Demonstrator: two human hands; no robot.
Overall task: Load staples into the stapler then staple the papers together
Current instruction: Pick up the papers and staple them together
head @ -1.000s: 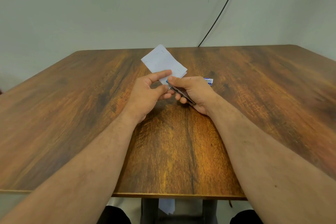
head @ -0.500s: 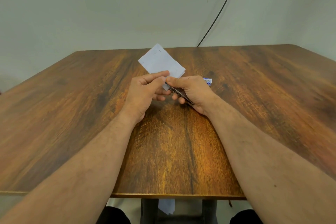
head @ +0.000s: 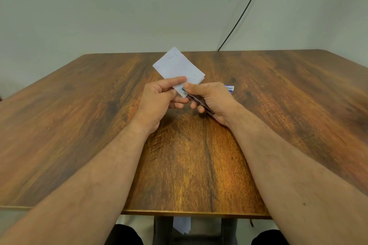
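I am pinching the near corner of the small white papers (head: 178, 66) with my left hand (head: 159, 99), thumb on top, holding them tilted up above the wooden table (head: 79, 125). My right hand (head: 211, 98) is gripping the slim dark stapler (head: 199, 101), its blue-tipped nose touching that same corner. A small blue-and-white staple box (head: 230, 89) is lying just beyond my right hand.
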